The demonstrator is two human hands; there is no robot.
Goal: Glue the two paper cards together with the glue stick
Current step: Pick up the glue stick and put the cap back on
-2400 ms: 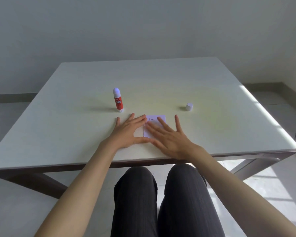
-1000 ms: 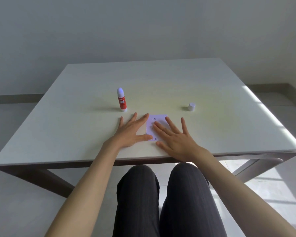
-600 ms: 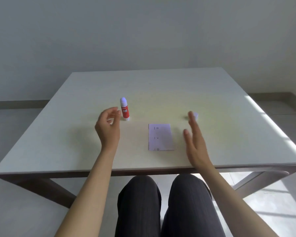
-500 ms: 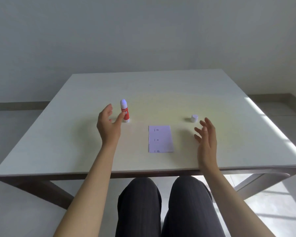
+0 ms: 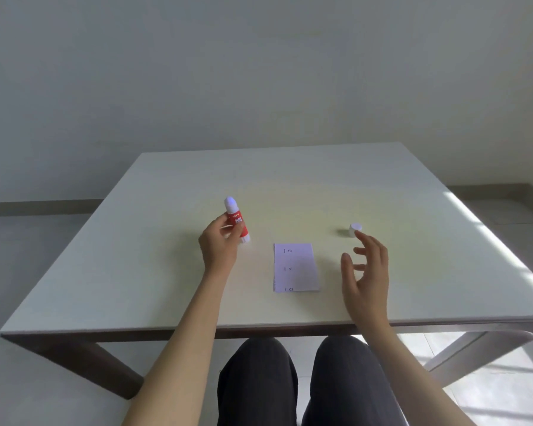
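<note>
Glue stick (image 5: 236,220) stands slightly tilted just left of the paper cards (image 5: 295,267), and I see my left hand (image 5: 219,250) with its fingers (image 5: 228,226) pinching the red barrel. Right of the cards my right hand (image 5: 366,273) hovers with fingers spread, holding nothing, just short of the white cap (image 5: 355,229). Cards lie flat near the tabletop (image 5: 290,179) front edge, with wide bare surface beyond them

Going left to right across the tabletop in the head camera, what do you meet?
left hand → glue stick, gripped by that hand → paper cards lying flat → right hand, open above the table → white cap by its fingertips.
</note>
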